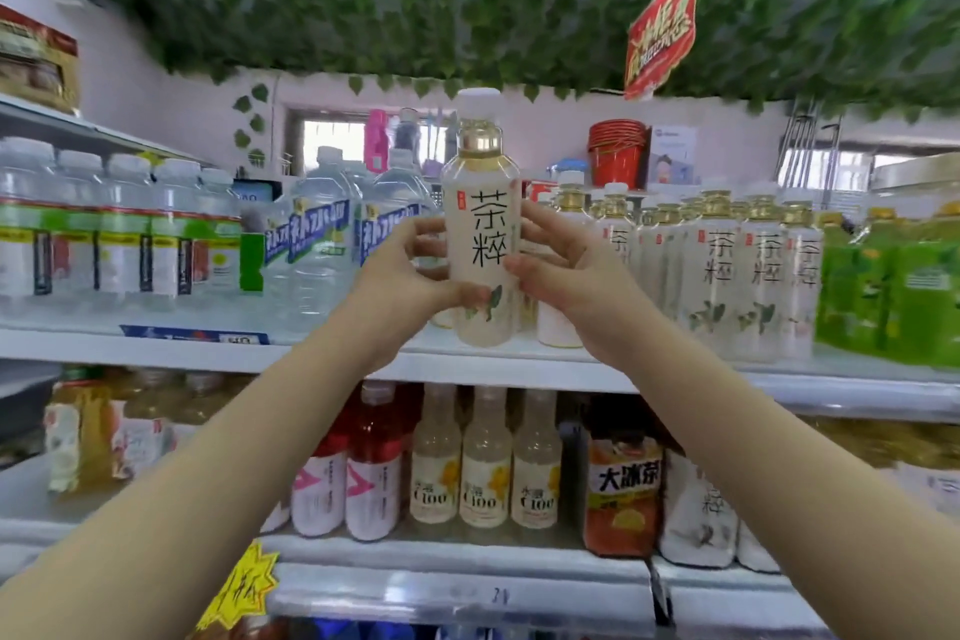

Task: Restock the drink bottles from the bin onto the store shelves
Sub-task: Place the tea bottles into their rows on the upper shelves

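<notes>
Upper shelf: is carrying water packs at left and green packs at far right.
Matching bottles: are standing upright in rows, just right of the held one.
Tea bottle: is standing upright between both hands, long axis vertical, label facing the camera, base at the shelf's front edge; contact cannot be told.
Left hand: is gripping the bottle's left side, fingers curled around it.
Right hand: is gripping the right side, fingers clamped likewise.
Cap: is pointing straight up.

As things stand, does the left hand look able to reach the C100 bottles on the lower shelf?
Probably not yet: the left hand grips the tea bottle with the right hand. The C100 bottles themselves stand unblocked, below it.
</notes>
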A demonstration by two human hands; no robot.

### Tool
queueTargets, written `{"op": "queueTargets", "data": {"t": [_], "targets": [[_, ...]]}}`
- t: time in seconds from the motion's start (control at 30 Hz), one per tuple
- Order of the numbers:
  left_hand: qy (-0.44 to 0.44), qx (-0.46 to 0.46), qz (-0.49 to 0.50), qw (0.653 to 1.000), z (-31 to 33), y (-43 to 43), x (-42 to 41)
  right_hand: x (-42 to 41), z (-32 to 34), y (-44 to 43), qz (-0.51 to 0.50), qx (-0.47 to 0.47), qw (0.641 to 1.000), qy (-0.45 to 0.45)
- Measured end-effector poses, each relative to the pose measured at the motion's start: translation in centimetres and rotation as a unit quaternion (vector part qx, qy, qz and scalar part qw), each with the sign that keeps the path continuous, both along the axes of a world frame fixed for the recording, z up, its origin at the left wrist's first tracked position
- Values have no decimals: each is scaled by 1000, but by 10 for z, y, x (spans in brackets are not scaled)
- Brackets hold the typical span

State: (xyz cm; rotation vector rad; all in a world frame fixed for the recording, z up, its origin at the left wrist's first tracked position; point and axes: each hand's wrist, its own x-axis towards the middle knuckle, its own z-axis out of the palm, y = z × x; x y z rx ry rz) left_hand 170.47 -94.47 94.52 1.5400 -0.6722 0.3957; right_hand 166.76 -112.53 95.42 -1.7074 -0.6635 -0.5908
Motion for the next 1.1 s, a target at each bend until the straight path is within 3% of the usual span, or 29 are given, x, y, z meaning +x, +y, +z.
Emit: {"op": "queueTargets", "data": {"t": [0.27,0.37,0.47,0.6,0.63,0.7,0.73,0.8,0.83,0.93,1.1], "targets": [[-48,-15,-13,999,-24,-11,78,77,-29,5,-54,86,995,19],[-86,18,8,996,-32,-14,88,91,-33,9,-76,98,992,32],[-145,90,95,981,-33,-15,91,95,-31,15,-103,58,992,51],[-224,193,172,940,-39,-7,105,99,-33,25,-120,32,989,83],[-286,207,210,912,-42,0,110,99,-33,26,-125,33,988,86],[-424,215,329,816,-48,18,125,100,-34,26,-135,26,987,89],[-460,226,375,773,-51,27,132,100,-34,26,-137,20,986,91],[-474,280,426,718,-54,43,143,101,-35,24,-138,9,985,102],[-464,306,434,709,-56,47,148,103,-35,24,-136,6,985,109],[-415,346,419,730,-57,45,157,107,-36,26,-144,0,983,112],[-417,353,407,732,-58,42,162,117,-37,41,-201,-52,976,67]]}}
